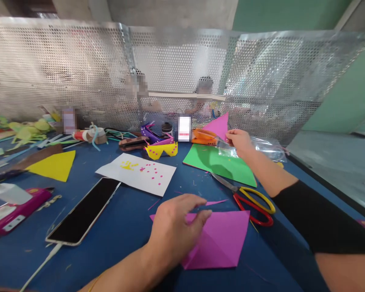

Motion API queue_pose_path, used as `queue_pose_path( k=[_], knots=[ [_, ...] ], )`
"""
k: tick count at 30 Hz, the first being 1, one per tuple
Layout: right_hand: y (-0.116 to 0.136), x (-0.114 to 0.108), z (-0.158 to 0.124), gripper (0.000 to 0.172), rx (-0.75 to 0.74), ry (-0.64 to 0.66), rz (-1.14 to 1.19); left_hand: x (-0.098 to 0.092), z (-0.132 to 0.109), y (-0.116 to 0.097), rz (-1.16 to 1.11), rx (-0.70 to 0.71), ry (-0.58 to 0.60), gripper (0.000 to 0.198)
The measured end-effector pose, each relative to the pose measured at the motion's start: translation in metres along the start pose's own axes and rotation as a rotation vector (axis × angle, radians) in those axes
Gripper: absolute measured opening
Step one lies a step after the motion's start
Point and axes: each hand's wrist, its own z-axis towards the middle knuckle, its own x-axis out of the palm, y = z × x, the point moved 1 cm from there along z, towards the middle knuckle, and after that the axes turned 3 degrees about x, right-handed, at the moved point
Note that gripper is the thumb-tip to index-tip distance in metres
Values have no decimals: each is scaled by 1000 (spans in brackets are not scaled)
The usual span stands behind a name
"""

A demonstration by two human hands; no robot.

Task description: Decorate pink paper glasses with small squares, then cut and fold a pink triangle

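My right hand (239, 142) reaches to the back of the table, fingers pinched on the corner of a triangular pink paper piece (218, 126) that stands upright. Beneath that hand lie green sheets (219, 162) and part of a clear plastic wrapper (267, 149). My left hand (174, 227) hovers over or rests on a larger pink paper sheet (223, 239) near the front, thumb and forefinger apart with nothing visible between them. A thin pink paper sliver (216, 202) lies just beyond its fingertips. Scissors (240, 190) with red and yellow handles rest right of the sheet.
White paper (152, 174) holds small pink and yellow bits. Folded paper glasses (162, 150) stand behind it. A charging phone (86, 211), yellow paper (56, 165) and a magenta glue gun (21, 213) lie left. A perforated metal screen (182, 52) closes the back.
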Motion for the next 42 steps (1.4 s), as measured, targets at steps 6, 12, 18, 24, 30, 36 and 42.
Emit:
queue_pose_path(
  k=[6, 12, 18, 24, 30, 36, 42],
  knots=[
    [41, 22, -113, 8, -193, 249, 193, -9, 14, 11, -655, -559, -136, 40],
    [37, 35, -198, 15, -160, 466, 174, -2, 15, 20, -918, -825, -328, 22],
    [7, 11, -218, 35, -115, 450, 75, -51, 44, 48, -932, -889, -650, 13],
    [-17, -9, -238, 33, -50, 506, 108, -137, 69, 92, -899, -845, -891, 28],
    [-26, -15, -242, 33, -37, 498, 76, -103, 65, 99, -855, -855, -746, 11],
    [-28, -16, -242, 29, -70, 504, 9, -84, 64, 103, -778, -950, -642, 19],
    [-27, -16, -244, 24, -82, 556, 5, -81, 56, 99, -560, -944, -477, 18]
  ],
)
